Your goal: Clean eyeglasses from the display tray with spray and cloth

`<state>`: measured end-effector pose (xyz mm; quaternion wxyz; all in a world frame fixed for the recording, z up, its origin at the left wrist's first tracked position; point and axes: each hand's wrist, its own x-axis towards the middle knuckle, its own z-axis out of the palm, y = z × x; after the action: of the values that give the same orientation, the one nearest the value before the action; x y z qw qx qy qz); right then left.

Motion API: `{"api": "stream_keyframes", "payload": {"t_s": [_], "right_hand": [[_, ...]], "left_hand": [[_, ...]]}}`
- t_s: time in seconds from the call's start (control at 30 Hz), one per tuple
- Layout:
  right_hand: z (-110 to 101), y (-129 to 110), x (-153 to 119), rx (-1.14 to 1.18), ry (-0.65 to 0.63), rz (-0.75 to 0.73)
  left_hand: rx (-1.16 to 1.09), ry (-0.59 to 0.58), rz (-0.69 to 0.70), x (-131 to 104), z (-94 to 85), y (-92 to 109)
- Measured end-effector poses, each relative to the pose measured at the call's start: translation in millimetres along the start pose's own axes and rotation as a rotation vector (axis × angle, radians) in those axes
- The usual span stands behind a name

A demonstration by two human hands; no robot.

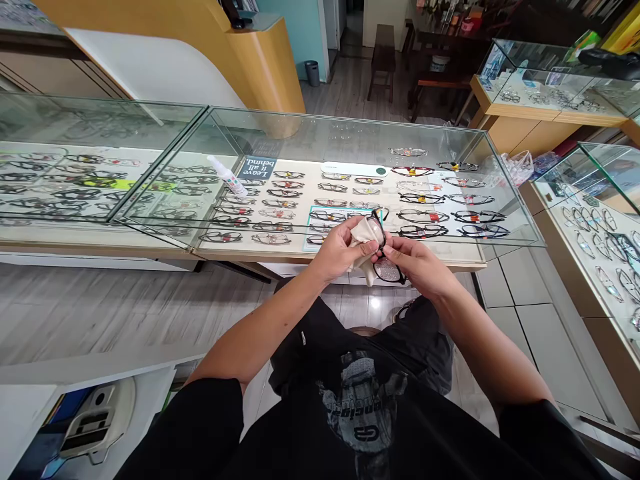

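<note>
Black-framed eyeglasses (389,270) are held between my two hands, just in front of the glass display case. My left hand (341,252) is closed around a cream cleaning cloth (367,233), which it presses over one lens; a corner of the cloth hangs below. My right hand (414,261) pinches the frame near the bridge. The other lens hangs lower and looks speckled with droplets. A white spray bottle (228,177) with a clear cap stands on the glass top to the left.
The glass display case (350,120) spans the front, with rows of eyeglasses inside. Another case (590,227) stands at right, and one more (545,100) behind it. At lower left is a white cabinet (125,360). A dark bench (383,57) and a bin (312,73) are farther back.
</note>
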<state>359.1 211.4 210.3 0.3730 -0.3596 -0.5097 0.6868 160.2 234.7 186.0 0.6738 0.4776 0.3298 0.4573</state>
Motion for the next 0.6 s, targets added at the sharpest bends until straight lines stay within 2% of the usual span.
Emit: {"api": "stream_keyframes", "payload": {"t_s": [0.2,0.37,0.6], "right_hand": [[5.7,2.3,2.0,-0.06,0.022,-0.016],[-0.1,2.4,0.9,-0.015,0.061,-0.002],[1.7,3.3,2.8,0.024,0.025,0.039]], "left_hand": [[0.045,0.085,0.015,4.2,5.4,2.7],[0.096,0.063,-0.01,1.8,-3.0,14.3],[0.041,-0.043,-0.066,0.5,-8.6,19.2]]}}
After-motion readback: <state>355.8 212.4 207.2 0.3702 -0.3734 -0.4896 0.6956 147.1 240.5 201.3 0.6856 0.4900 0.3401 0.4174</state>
